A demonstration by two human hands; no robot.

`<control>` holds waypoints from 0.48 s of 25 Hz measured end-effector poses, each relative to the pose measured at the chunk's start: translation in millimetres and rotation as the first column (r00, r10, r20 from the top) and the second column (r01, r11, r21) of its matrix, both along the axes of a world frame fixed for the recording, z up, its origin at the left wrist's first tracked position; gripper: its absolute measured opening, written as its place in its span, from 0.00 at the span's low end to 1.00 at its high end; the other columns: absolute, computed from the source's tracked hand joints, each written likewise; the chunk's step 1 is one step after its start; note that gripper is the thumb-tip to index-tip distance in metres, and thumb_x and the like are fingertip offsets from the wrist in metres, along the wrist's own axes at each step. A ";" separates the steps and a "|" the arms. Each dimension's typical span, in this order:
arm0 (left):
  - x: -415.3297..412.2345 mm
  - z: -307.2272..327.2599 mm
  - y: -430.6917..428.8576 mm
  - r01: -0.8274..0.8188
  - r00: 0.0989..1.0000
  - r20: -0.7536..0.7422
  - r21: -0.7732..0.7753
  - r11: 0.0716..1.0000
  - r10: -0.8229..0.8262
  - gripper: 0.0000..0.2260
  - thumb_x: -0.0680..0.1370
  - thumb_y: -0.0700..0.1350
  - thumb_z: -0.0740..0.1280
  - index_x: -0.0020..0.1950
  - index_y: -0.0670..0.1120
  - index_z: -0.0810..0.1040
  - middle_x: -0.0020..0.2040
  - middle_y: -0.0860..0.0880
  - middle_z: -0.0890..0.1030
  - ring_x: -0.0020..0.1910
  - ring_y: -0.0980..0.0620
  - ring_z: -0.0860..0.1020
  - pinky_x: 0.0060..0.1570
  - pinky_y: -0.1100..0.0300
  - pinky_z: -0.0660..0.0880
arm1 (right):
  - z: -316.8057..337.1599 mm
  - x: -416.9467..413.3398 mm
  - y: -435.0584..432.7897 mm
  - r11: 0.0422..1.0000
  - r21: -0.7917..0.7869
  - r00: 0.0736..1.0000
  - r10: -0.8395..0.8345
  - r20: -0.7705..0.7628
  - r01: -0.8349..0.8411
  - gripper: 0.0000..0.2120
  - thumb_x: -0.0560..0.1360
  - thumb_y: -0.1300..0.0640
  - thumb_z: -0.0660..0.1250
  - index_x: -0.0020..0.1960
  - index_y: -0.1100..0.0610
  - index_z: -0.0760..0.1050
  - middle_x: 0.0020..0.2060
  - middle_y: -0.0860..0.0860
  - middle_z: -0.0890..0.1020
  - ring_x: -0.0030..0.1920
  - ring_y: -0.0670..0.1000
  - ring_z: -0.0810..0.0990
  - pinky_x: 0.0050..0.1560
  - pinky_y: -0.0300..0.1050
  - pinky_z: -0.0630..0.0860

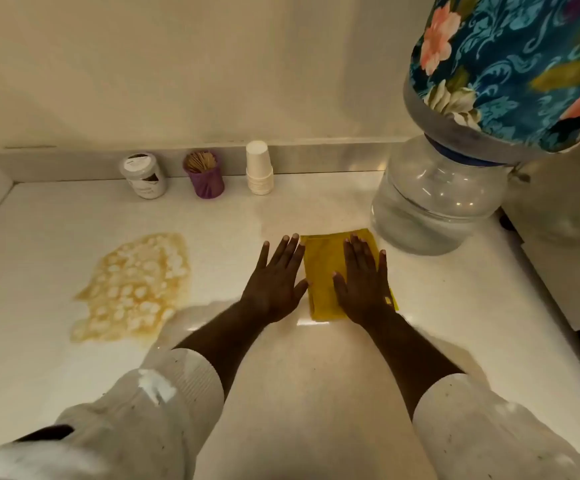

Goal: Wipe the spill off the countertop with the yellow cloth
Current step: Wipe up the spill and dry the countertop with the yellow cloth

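A folded yellow cloth [321, 271] lies flat on the white countertop [316, 358], in the middle. My right hand [363, 282] rests palm down on the cloth's right half, fingers spread. My left hand [274, 282] lies flat on the counter just left of the cloth, its fingertips at the cloth's left edge. A wide amber, foamy spill [132, 289] spreads over the counter well to the left of both hands, apart from the cloth.
Along the back wall stand a grey-lidded jar [144, 174], a purple cup of toothpicks [203, 174] and a stack of white paper cups [259, 168]. A large water bottle with a floral cover [433, 192] stands at the right, close to the cloth.
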State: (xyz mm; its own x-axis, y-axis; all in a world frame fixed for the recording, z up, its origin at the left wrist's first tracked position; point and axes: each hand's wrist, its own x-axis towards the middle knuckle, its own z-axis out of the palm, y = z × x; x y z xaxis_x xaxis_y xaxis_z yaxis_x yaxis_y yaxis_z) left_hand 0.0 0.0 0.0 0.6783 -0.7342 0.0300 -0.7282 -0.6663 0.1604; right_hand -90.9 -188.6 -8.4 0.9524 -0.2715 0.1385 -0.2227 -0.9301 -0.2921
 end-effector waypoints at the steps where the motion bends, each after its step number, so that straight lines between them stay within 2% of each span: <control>1: 2.1 -3.0 -8.0 0.010 1.000 0.014 0.019 1.000 -0.011 0.33 0.82 0.63 0.46 0.82 0.46 0.45 0.83 0.46 0.45 0.81 0.47 0.42 0.79 0.43 0.40 | -2.2 5.3 -5.2 1.000 -0.018 1.000 -0.007 -0.016 0.007 0.32 0.80 0.46 0.53 0.80 0.60 0.55 0.80 0.57 0.56 0.80 0.58 0.52 0.77 0.65 0.45; 4: 12.6 -10.0 -28.5 0.032 0.999 -0.004 0.073 0.997 -0.031 0.32 0.83 0.60 0.46 0.82 0.44 0.49 0.82 0.44 0.49 0.81 0.46 0.45 0.78 0.45 0.37 | -10.0 22.0 -24.8 0.999 -0.039 0.995 -0.011 -0.099 0.008 0.31 0.81 0.49 0.50 0.81 0.59 0.52 0.81 0.56 0.53 0.80 0.57 0.50 0.77 0.63 0.42; 7: 22.5 -16.8 -45.8 0.042 0.998 -0.047 0.073 0.996 -0.039 0.29 0.84 0.56 0.48 0.81 0.42 0.51 0.82 0.42 0.51 0.81 0.45 0.47 0.76 0.48 0.35 | -22.7 37.6 -39.7 0.998 -0.066 0.985 0.007 -0.172 -0.019 0.28 0.84 0.51 0.52 0.81 0.56 0.48 0.82 0.54 0.49 0.81 0.55 0.46 0.78 0.60 0.38; 12: 40.4 -26.0 -70.5 0.041 0.990 -0.139 0.055 0.998 -0.033 0.26 0.85 0.51 0.50 0.81 0.42 0.54 0.82 0.41 0.54 0.81 0.44 0.50 0.78 0.49 0.40 | -36.3 61.9 -54.2 0.999 -0.021 0.978 0.037 -0.204 -0.043 0.26 0.85 0.53 0.52 0.81 0.56 0.51 0.81 0.53 0.53 0.81 0.55 0.48 0.79 0.58 0.39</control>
